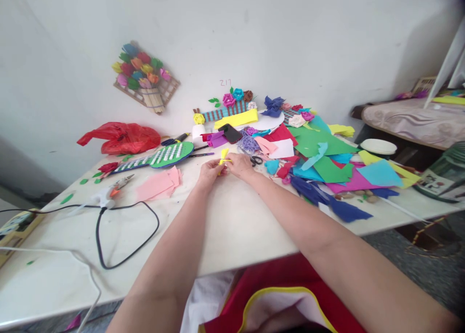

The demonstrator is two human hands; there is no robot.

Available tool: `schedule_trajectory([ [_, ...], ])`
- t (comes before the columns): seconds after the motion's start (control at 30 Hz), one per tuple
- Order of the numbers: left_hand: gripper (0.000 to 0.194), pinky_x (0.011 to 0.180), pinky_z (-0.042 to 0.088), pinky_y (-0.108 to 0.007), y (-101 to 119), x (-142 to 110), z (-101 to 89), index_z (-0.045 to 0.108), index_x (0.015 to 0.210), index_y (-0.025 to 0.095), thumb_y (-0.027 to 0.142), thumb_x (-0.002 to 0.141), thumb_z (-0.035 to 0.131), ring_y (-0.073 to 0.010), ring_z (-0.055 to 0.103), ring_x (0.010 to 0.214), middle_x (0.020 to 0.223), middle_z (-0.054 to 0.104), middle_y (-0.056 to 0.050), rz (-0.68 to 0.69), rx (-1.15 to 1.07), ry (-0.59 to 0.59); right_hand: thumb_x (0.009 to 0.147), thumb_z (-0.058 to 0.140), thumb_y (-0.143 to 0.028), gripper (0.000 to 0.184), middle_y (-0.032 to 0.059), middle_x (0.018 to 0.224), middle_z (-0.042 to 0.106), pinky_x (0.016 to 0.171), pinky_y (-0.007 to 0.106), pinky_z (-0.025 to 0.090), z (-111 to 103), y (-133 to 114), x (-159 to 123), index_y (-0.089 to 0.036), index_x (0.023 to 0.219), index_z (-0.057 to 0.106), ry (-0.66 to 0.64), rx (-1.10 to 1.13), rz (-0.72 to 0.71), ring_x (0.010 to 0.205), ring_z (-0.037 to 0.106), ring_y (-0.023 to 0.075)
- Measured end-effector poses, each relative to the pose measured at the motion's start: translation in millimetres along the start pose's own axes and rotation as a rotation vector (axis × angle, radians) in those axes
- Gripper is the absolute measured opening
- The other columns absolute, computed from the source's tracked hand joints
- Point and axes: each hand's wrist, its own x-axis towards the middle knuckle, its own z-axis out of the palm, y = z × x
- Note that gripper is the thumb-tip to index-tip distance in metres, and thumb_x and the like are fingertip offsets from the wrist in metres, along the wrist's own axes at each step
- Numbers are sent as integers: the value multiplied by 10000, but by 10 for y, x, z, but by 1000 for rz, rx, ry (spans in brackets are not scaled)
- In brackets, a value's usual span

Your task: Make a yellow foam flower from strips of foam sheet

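Over the middle of the white table (250,226), both my hands meet at a small piece of yellow crepe paper (224,155). My left hand (210,172) pinches its lower part. From the other side, the fingers of my right hand (240,165) close on it too. The paper's upper end sticks up, twisted or folded, above my fingertips; its lower part is mostly hidden by them. Just right of my right hand lie dark-handled scissors (256,160). Pink paper sheets (159,184) rest to the left of my left hand.
A hot glue gun (109,193) with a looping black cord (156,231) lies on the left. Behind are a green guitar-shaped craft (170,155), a red plastic bag (127,138) and a phone (230,133). Coloured paper scraps (327,154) cover the right, near a glass jar (445,175).
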Motion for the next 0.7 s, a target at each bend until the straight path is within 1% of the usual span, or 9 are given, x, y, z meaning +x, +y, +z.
schedule_trajectory([
  [0.1,384,599,464,-244,-4,7,-4,644,877,96,299,557,708,-85,528,525,614,604,-7,-13,8,7,830,410,-264,240,88,949,657,704,286,377,-3,-15,-4,-177,937,607,-21,-55,-10,868,580,202],
  [0.17,359,589,462,-241,-5,13,-9,641,868,98,280,564,701,-82,528,513,613,604,-4,-20,26,16,831,406,-250,247,107,972,646,698,288,376,-12,-17,-7,-158,964,593,-35,-99,-43,878,578,211],
  [0.3,302,535,445,-225,1,11,-16,639,836,96,265,590,680,-80,523,483,615,608,-14,-12,95,31,825,401,-199,250,146,957,628,698,298,373,-48,3,-2,-108,986,570,-81,-174,-166,887,575,233],
  [0.4,277,513,442,-219,12,-3,-10,642,824,101,261,600,673,-79,516,472,612,610,-19,-1,140,20,826,393,-170,237,149,945,625,709,294,371,-74,32,8,-108,966,573,-116,-188,-231,901,572,231],
  [0.5,262,517,452,-219,21,-13,-3,644,817,104,254,604,670,-80,518,481,615,612,-22,-3,155,11,837,394,-181,229,133,952,632,715,287,373,-70,60,12,-129,971,571,-119,-146,-200,890,577,218],
  [0.7,301,526,462,-231,14,1,-3,638,886,103,251,625,654,-85,525,482,628,616,-22,18,158,42,856,398,-252,245,84,990,647,739,274,379,-11,74,6,-172,1012,569,-60,10,-106,888,585,193],
])
